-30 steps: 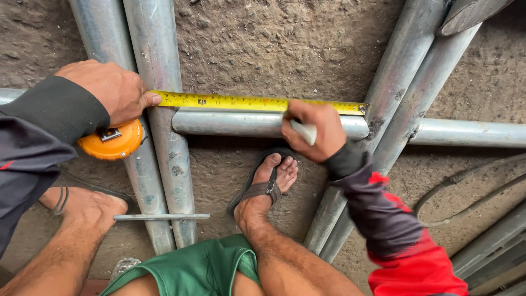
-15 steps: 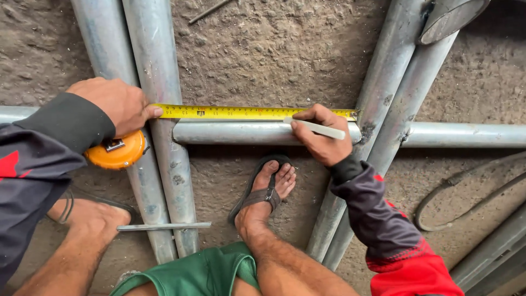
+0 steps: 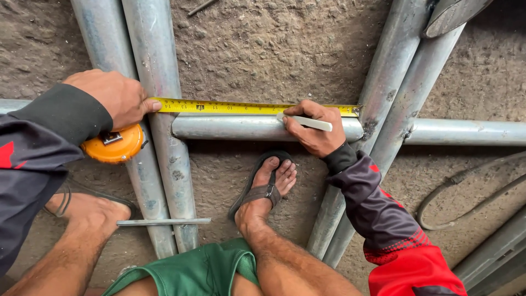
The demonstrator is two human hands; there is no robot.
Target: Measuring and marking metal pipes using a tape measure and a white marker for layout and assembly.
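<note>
Two hands work along one horizontal pipe [image 3: 241, 127] lying left to right across the upright pipes. Left hand [image 3: 112, 97] has its fingers closed on the orange tape measure case [image 3: 112, 145], thumb pinning the yellow tape [image 3: 246, 107] flat. At the pipe's right part, right hand [image 3: 315, 129] pinches a white marker [image 3: 307, 122], tip touching the pipe just under the tape

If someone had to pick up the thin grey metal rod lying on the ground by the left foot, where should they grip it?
Grip the thin grey metal rod near its free right end, coming from above: it lies flat across the upright pipes, slightly raised there.
</note>
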